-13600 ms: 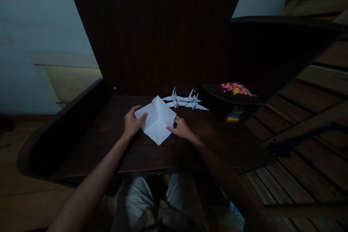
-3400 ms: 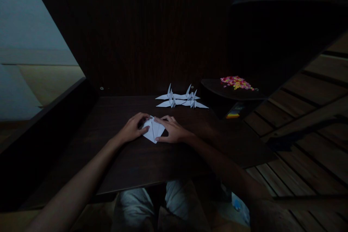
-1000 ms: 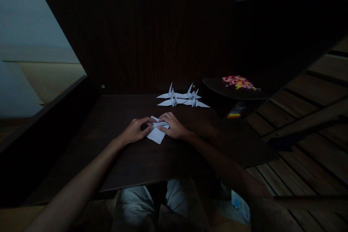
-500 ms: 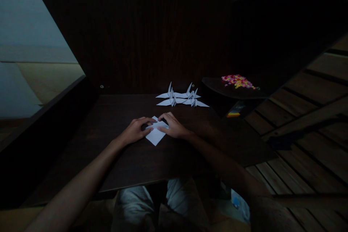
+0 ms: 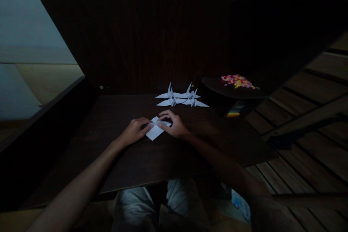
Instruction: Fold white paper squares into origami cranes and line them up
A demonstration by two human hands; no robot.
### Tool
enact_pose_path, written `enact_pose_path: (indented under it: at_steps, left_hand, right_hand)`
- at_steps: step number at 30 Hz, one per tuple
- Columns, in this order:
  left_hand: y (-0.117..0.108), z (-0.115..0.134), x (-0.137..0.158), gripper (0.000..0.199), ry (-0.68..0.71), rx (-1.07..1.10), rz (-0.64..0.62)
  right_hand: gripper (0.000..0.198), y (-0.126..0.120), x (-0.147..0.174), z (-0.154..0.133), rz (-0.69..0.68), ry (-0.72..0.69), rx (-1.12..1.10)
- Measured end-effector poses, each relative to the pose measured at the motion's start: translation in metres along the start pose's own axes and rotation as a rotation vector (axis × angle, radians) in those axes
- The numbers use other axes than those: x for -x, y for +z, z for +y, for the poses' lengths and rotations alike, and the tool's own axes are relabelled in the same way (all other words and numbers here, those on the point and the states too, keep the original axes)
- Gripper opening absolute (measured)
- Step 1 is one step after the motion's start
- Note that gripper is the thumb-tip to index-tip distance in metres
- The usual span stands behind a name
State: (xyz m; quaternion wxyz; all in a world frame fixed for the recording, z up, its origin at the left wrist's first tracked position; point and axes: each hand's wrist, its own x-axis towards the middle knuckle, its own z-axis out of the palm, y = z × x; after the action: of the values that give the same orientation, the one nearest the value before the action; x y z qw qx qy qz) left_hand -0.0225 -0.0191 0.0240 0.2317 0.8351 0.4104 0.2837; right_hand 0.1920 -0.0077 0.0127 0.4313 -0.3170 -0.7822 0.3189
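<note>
A small sheet of white origami paper (image 5: 153,133), partly folded, lies on the dark desk between my hands. My left hand (image 5: 136,129) is closed at the paper's left side, fingers and thumb on its upper-left edge. From the right, my right hand (image 5: 174,125) pinches the paper's raised fold with thumb and curled fingers. The fold runs across the upper part of the paper, and the fingertips cover some of it. Behind the hands, near the back panel, several white paper cranes (image 5: 174,101) stand close together in two rows.
A dark corner shelf (image 5: 214,85) at the right holds a heap of small pink, red and yellow pieces (image 5: 237,81). Below it shows a colourful item (image 5: 234,110). A raised side board (image 5: 54,116) borders the desk (image 5: 130,168) on the left; slatted wood is at far right.
The paper has turned slightly, its near corner shifting left and away from me. My right hand has lifted a little, its fingers more arched. The cranes stay put.
</note>
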Motion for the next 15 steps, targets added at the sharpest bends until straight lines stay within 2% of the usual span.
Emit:
enact_pose_path:
  at_steps: [2,5,6,10,13,15]
  left_hand:
    - [-0.003,0.001,-0.001,0.031,-0.095,0.076,0.074]
    - [-0.008,-0.001,-0.003,0.033,-0.204,0.292,0.177]
    - [-0.008,-0.003,-0.004,0.033,-0.237,0.369,0.176]
    - [-0.003,-0.008,-0.004,0.034,-0.388,0.59,0.044]
    - [0.006,-0.011,-0.005,0.035,-0.461,0.694,-0.027]
    - [0.01,-0.013,-0.007,0.041,-0.46,0.703,0.03]
  right_hand:
    - [0.048,-0.004,0.001,-0.003,0.01,0.025,-0.011]
    - [0.057,-0.007,0.002,-0.007,0.047,0.032,-0.112]
    - [0.058,-0.007,0.001,-0.008,0.063,0.039,-0.143]
    - [0.06,-0.001,-0.002,-0.005,0.08,0.148,-0.277]
    - [0.048,0.004,-0.004,0.003,0.016,0.243,-0.359]
    - [0.036,0.005,-0.005,0.01,0.012,0.288,-0.331]
